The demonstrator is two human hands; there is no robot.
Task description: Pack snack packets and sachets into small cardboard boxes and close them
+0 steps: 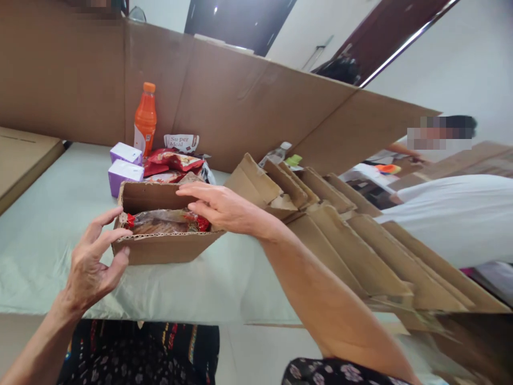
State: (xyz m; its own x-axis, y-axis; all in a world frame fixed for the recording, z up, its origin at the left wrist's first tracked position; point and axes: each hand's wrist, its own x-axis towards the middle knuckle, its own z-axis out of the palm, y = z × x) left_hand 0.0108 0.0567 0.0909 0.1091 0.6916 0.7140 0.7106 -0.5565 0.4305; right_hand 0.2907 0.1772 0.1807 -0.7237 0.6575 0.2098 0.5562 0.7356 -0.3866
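An open-topped cardboard box [160,250] stands on the cloth-covered table in front of me. Inside it lies a clear plastic food packet [160,220] with red ends and brownish contents. My left hand [98,254] grips the box's left end, its fingers curled around the corner and rim and the thumb against the front side. Across the right end of the opening reaches my right hand [216,206], fingers stretched out to the left. Its fingertips are over the back rim and the packet's right end; whether they press on it, I cannot tell.
Behind the box are two purple-and-white cartons [125,175], an orange drink bottle [146,120], red snack bags [174,160] and a white pouch [181,143]. Cardboard dividers [340,251] form compartments on the right, with a clear bottle [276,154] behind. A cardboard wall [224,96] borders the table; another person [444,214] is beyond.
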